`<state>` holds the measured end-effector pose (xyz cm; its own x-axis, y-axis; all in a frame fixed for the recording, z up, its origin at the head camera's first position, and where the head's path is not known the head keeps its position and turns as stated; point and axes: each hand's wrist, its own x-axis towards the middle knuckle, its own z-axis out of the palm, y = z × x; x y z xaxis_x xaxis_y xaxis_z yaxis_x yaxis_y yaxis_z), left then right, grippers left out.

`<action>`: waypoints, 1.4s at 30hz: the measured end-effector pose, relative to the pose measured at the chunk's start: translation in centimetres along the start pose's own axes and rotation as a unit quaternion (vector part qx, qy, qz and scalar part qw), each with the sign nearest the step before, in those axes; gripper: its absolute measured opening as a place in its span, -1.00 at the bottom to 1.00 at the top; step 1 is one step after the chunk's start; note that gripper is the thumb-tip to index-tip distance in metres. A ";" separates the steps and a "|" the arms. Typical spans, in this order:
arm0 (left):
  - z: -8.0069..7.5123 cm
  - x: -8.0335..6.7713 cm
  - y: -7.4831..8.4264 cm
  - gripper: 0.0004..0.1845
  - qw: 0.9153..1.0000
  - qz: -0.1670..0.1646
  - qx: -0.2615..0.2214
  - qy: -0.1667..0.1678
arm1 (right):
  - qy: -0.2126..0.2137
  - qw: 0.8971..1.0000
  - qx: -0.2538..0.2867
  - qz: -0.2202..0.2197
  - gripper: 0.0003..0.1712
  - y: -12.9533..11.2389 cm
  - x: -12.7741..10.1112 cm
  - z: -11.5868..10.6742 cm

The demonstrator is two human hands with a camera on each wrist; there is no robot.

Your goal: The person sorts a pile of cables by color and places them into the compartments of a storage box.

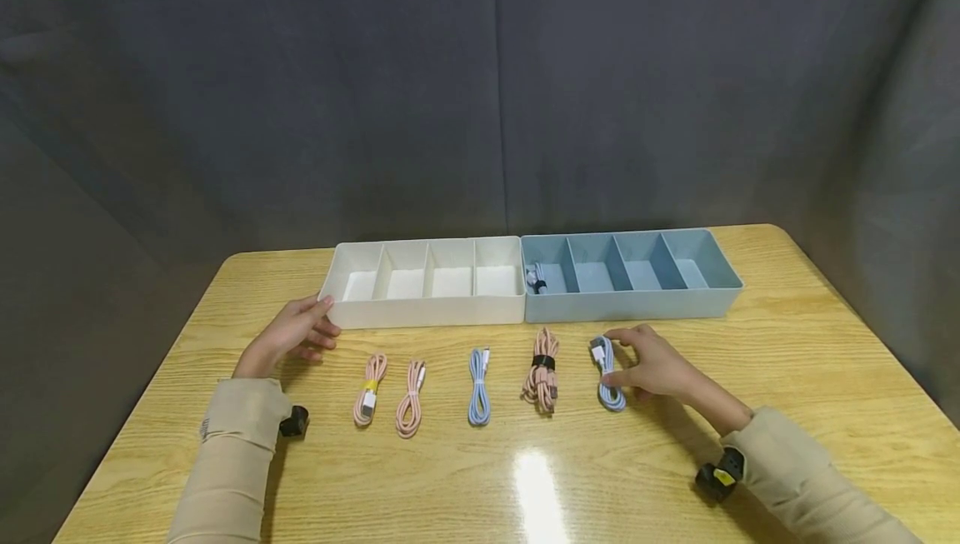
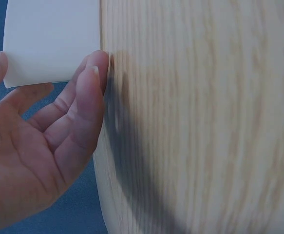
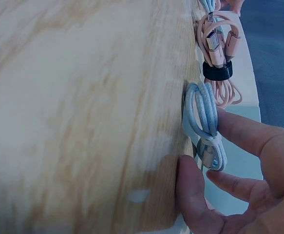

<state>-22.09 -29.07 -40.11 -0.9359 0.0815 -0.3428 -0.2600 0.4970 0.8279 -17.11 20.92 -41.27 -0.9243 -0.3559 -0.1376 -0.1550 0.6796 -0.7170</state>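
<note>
My left hand (image 1: 296,331) is at the front left corner of a white divided box (image 1: 427,313). In the left wrist view its thumb and fingers lie about the end of the white box (image 2: 54,39), fingers fairly straight. My right hand (image 1: 660,365) reaches over a coiled light blue cable (image 1: 611,394) on the table, thumb and forefinger spread along it. In the right wrist view the forefinger touches the blue cable (image 3: 205,109), while the thumb stands a little apart from it. The cable's white and dark plug end points toward the boxes.
A blue divided box (image 1: 630,305) adjoins the white one, with a small cable bundle (image 1: 537,279) in its leftmost compartment. On the table (image 1: 420,494) lie two pink cables (image 1: 370,390) (image 1: 409,402), another blue cable (image 1: 478,390) and a black-strapped pink bundle (image 1: 543,369).
</note>
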 end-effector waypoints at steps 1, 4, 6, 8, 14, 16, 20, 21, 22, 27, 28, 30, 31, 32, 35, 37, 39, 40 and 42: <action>0.0 0.1 -0.1 -0.27 1.000 -0.003 -0.002 -0.002 | 0.002 1.000 -0.003 -0.002 -0.23 0.0 0.0 0.0; -0.2 0.5 -0.6 -0.21 1.000 -0.007 -0.010 -0.006 | 0.005 1.000 -0.005 -0.003 -0.30 0.0 0.1 0.0; -0.2 0.7 -0.9 -0.14 1.000 -0.005 -0.019 -0.007 | 0.003 1.000 0.004 -0.002 -0.36 0.0 0.2 0.0; -0.2 0.6 -0.8 -0.14 1.000 -0.001 -0.019 -0.009 | -0.001 1.000 0.021 0.004 -0.41 0.0 0.2 0.1; 0.2 -0.2 0.2 -0.32 1.000 0.001 -0.004 0.001 | -0.011 0.999 0.040 0.016 -0.48 0.0 0.4 0.2; 0.2 -0.2 0.2 -0.33 1.000 0.002 -0.002 0.001 | -0.013 0.999 0.037 0.020 -0.48 -0.1 0.4 0.2; 0.2 -0.1 0.0 -0.35 1.000 0.003 -0.001 0.000 | -0.020 0.998 0.043 0.029 -0.48 -0.1 0.5 0.1; 0.2 -0.1 0.0 -0.35 1.000 0.004 -0.001 -0.001 | -0.022 0.998 0.047 0.031 -0.48 -0.1 0.5 0.1; 0.2 -0.1 0.0 -0.35 1.000 0.003 -0.001 -0.001 | -0.023 0.998 0.053 0.034 -0.48 -0.1 0.5 0.0; 0.2 -0.1 0.1 -0.34 1.000 0.000 0.004 0.001 | -0.028 0.994 0.094 0.044 -0.47 0.1 0.5 -0.1; 0.2 -0.1 0.2 -0.34 1.000 0.000 0.003 0.003 | -0.029 0.993 0.101 0.045 -0.46 0.2 0.5 -0.2; 0.2 -0.1 0.2 -0.34 1.000 0.003 0.002 0.002 | -0.032 0.992 0.116 0.047 -0.44 0.3 0.5 -0.2; 0.1 -0.2 0.3 -0.34 1.000 0.005 0.002 -0.001 | -0.035 0.990 0.126 0.049 -0.43 0.3 0.5 -0.3; 0.1 -0.1 0.3 -0.33 1.000 0.005 0.001 0.000 | -0.039 0.988 0.137 0.051 -0.43 0.4 0.4 -0.3; 0.0 -0.2 0.2 -0.30 1.000 0.008 0.000 -0.005 | -0.052 0.983 0.166 0.059 -0.42 0.5 0.3 -0.3; 0.0 -0.1 0.1 -0.29 1.000 0.007 0.001 -0.005 | -0.058 0.980 0.179 0.060 -0.43 0.6 0.3 -0.2; 0.0 -0.2 0.2 -0.30 1.000 0.004 -0.001 -0.007 | -0.058 0.980 0.182 0.059 -0.44 0.6 0.3 -0.2; 0.0 -0.2 0.2 -0.32 1.000 0.001 -0.001 -0.005 | -0.057 0.980 0.182 0.055 -0.43 0.5 0.2 -0.2; 0.0 -0.2 0.2 -0.35 1.000 -0.001 -0.001 -0.003 | -0.052 0.980 0.185 0.052 -0.42 0.4 0.2 -0.3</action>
<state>-21.96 -28.95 -39.90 -0.9343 0.0852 -0.3461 -0.2614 0.4961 0.8280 -17.44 21.30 -41.39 -0.8854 -0.3730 -0.2774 0.0922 0.4440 -0.8913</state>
